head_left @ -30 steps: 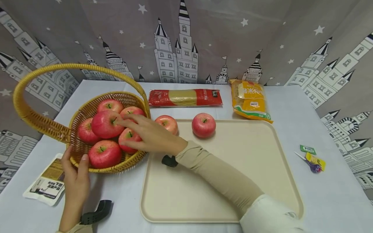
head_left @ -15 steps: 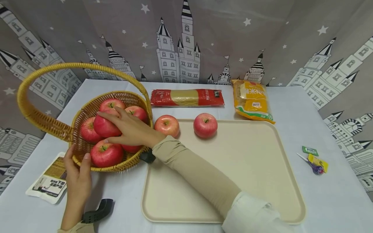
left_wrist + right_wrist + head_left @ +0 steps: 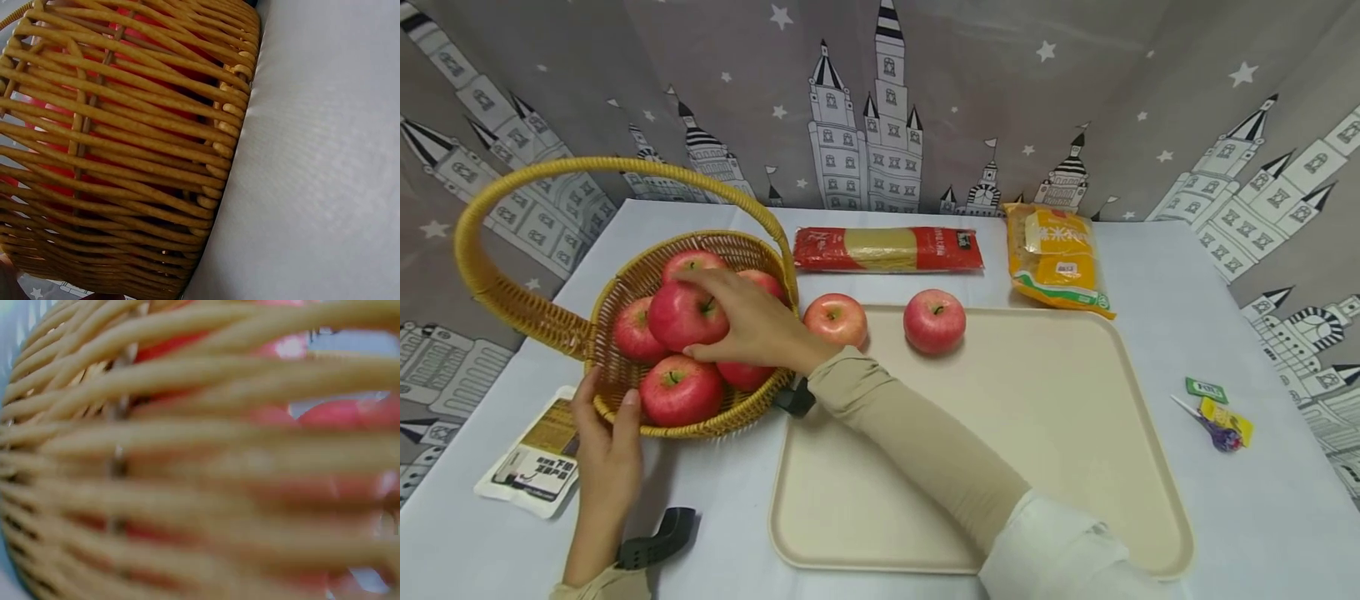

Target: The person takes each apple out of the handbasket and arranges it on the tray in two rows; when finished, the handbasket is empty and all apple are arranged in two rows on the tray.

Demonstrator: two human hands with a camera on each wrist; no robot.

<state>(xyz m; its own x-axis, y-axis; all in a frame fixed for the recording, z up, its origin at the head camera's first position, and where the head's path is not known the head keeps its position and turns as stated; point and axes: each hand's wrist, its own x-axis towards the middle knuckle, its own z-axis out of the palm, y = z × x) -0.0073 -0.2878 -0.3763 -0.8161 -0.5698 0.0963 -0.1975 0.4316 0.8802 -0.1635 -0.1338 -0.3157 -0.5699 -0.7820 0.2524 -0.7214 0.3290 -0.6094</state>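
In the head view, a yellow wicker basket (image 3: 730, 427) with a tall handle holds several red apples. My right hand (image 3: 760, 321) reaches over its right side and grips the topmost apple (image 3: 681, 317), thumb at the lower right and fingers over the top. Another apple (image 3: 679, 392) lies just in front of it. My left hand (image 3: 608, 454) holds the basket's front left rim, with the thumb tip on the rim. The left wrist view shows the woven wall (image 3: 125, 150) up close, red showing through the gaps. Blurred weave (image 3: 187, 437) fills the right wrist view.
A beige tray (image 3: 1000, 467) lies right of the basket, with one apple (image 3: 935, 321) on it and another apple (image 3: 835, 320) at its corner. Behind are a red noodle packet (image 3: 887, 249) and a yellow bag (image 3: 1060, 260). A lollipop (image 3: 1225, 437) lies right, a white pouch (image 3: 535, 458) left.
My right hand has moved left from above the basket's right side onto the top apple, and its fingers have closed round it. My left hand stays at the rim.
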